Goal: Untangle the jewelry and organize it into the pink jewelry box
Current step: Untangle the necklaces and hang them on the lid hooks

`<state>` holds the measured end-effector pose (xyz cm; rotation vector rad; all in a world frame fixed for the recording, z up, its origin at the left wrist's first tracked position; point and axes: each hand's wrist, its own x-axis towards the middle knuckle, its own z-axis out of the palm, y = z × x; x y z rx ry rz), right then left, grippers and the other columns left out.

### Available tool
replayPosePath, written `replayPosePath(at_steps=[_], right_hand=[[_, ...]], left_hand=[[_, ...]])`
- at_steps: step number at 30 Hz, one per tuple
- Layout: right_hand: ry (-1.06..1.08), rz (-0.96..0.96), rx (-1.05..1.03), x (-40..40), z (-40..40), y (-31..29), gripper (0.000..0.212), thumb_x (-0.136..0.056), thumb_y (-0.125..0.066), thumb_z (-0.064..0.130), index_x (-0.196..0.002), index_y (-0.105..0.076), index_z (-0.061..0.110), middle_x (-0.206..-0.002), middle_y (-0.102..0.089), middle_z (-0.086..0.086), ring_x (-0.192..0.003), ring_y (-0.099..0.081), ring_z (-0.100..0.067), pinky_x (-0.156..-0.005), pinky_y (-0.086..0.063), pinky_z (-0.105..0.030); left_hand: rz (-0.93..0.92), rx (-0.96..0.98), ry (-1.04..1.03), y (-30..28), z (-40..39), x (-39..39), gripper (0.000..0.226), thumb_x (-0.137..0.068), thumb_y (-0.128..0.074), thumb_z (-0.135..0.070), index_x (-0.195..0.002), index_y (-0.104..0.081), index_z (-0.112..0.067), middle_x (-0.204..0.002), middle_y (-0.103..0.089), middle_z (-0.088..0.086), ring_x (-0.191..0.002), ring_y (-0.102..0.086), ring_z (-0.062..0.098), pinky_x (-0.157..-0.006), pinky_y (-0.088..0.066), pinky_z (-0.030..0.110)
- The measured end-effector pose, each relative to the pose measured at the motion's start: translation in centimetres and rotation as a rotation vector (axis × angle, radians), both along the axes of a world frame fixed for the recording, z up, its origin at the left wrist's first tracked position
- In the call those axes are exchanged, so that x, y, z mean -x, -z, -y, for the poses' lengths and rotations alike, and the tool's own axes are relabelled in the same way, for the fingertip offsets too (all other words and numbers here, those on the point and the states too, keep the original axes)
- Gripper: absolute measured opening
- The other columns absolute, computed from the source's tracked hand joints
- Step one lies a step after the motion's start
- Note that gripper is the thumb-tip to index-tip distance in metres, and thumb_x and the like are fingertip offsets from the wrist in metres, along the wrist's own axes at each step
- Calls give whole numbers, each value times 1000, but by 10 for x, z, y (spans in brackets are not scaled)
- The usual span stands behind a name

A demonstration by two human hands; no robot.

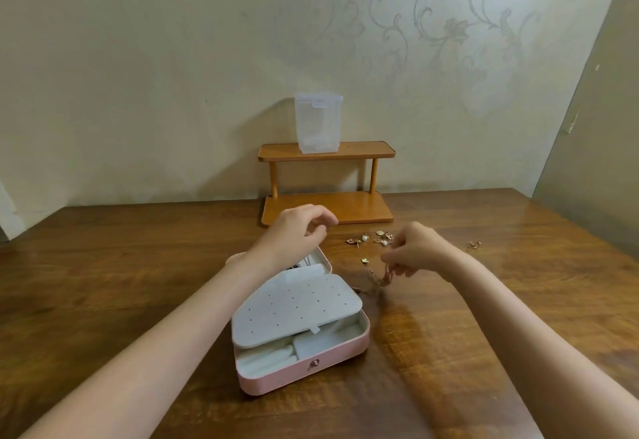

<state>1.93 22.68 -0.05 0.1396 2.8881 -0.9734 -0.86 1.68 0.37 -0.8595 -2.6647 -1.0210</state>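
The right hand [413,252] is motion-blurred, so its fingertips and the chain [380,277] dangling from them smear together, and the grip cannot be made out. The left hand [297,231] hides the far end of the box [311,373], whose raised white panel [294,310] covers most of the compartments beneath. The earrings [371,241] are too small to tell apart, and both forearms are cut off by the lower edge.
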Motion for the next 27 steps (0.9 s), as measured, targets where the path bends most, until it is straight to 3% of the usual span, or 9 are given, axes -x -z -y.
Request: replayPosePath(at_steps=[3,7,13,15,19,27], right_hand=[[27,-48,198,-7,-9,-21,21,-87,-61,16,-88,-68,-4,-79,-67,-9,-66,-58,-14,-59,-49,-20],[-16,-57,391,-21,-19,-39,17,-86,-60,12,-81,-67,-4,-77,-66,-13,-68,-58,-18,-67,-51,-27],[31,-87,675,-33,-40,-43,18,-88,-51,9,-78,-63,0,-79,-68,-12,-73,-65,-19,-71,-56,-25],[73,-99,711,-34,-48,-38,17,-88,-51,11,-80,-63,1,-75,-67,-11,-68,-64,-18,-66,-55,-24],[122,-91,702,-35,-60,-26,12,-88,-56,11,-83,-63,4,-64,-60,-5,-55,-55,-12,-55,-47,-20],[131,-51,718,-31,-69,-1,13,-83,-71,16,-80,-68,3,-63,-57,-1,-53,-49,-8,-52,-44,-17]], left_hand=[[96,-45,59,-4,-29,-8,23,-94,-54,-15,-115,-62,-19,-110,-64,-6,-99,-57,4,-80,-43,7],[234,-89,126,0,-62,-20,27,-88,-64,-16,-115,-64,-16,-110,-67,-2,-102,-61,10,-90,-48,24],[362,-266,106,5,-93,-27,18,-85,-66,-16,-103,-69,-14,-88,-71,-1,-85,-67,9,-78,-52,21],[517,-359,182,5,-100,-31,20,-86,-64,-10,-106,-66,-8,-88,-71,2,-76,-69,6,-69,-53,15],[728,-420,256,10,-111,-37,24,-89,-60,-8,-113,-57,-3,-88,-73,5,-72,-71,11,-65,-56,19],[772,-295,185,23,-107,-32,14,-92,-57,-14,-97,-67,-5,-85,-74,3,-75,-70,9,-65,-51,17]])
